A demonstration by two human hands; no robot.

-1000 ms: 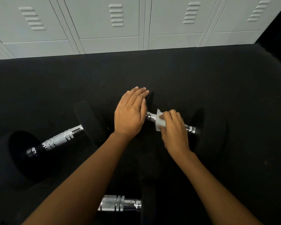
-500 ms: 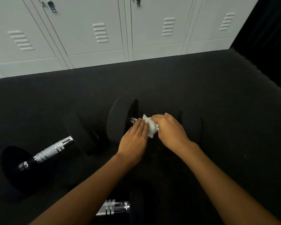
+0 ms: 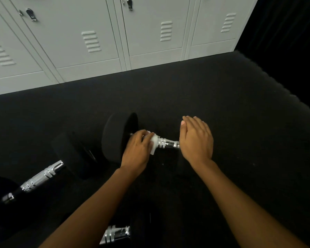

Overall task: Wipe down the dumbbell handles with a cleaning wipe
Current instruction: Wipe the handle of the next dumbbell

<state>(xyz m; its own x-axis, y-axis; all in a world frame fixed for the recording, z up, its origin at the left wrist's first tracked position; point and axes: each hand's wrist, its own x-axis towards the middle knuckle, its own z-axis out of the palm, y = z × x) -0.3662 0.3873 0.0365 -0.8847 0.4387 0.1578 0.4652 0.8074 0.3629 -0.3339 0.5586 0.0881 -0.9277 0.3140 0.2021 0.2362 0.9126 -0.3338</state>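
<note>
On the black floor (image 3: 222, 108) a wipe (image 3: 154, 142) is pinched by the left hand (image 3: 136, 151) against the handle (image 3: 168, 143) — beside the dumbbell's left weight (image 3: 117, 136). Right of the handle, the right hand (image 3: 196, 140) is laid flat, fingers together, clasping nothing.

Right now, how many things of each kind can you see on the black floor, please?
Dumbbells: 3, one being wiped, one at left, one at the bottom edge, partly hidden
Cleaning wipe: 1, held in the left hand
Total: 4
</note>
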